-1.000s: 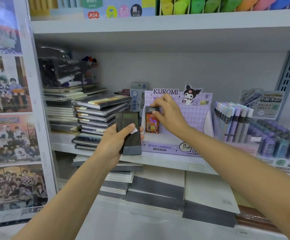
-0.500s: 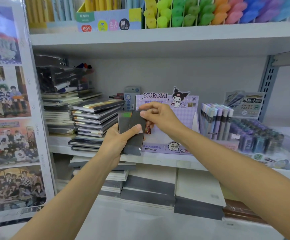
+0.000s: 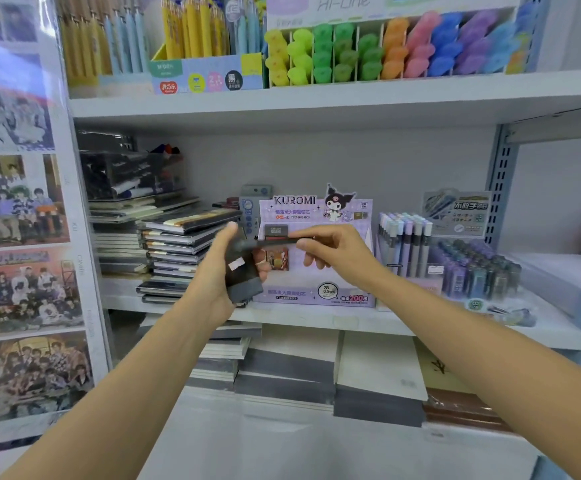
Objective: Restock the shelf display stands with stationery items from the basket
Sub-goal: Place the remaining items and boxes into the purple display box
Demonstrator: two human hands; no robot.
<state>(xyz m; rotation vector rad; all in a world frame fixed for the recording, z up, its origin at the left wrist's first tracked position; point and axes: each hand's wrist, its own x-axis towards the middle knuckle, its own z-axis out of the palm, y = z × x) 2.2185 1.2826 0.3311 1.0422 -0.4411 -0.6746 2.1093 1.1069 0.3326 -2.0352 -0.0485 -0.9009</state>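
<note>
Stationery-shop shelving fills the view, w/ a white middle shelf (image 3: pixel 351 322) running across frame centre. Purple KUROMI display stand (image 3: pixel 316 296) sits on it, centre-right of frame. One orange-label pack (image 3: pixel 277 259) stands upright inside the stand's left part.

L hand (image 3: pixel 212 278) is at frame centre, just left of the stand. Its fingers and thumb are curled round a stack of dark flat packs (image 3: pixel 244 282), held upright, w/ a white sticker on the front one.

R hand (image 3: pixel 334 252) is in front of the stand, to the right of the L hand. Thumb and forefinger pinch a single dark pack (image 3: pixel 275 241) at its right end, other fingers loosely curled below. That pack shows edge-on, approx. level, its left end reaching toward the stack. It's blurred there, so can't tell if they touch.

- Left of the stand: stacked notebooks (image 3: pixel 181 244).
- Right of the stand: rack of pastel pens (image 3: pixel 403 244).
- Top of frame, on the shelf above: coloured highlighters (image 3: pixel 386 50) in slots.
- Far left of frame: group-photo posters (image 3: pixel 15 202).
- Bottom centre, under the middle shelf: paper pads (image 3: pixel 379 365) in piles.
</note>
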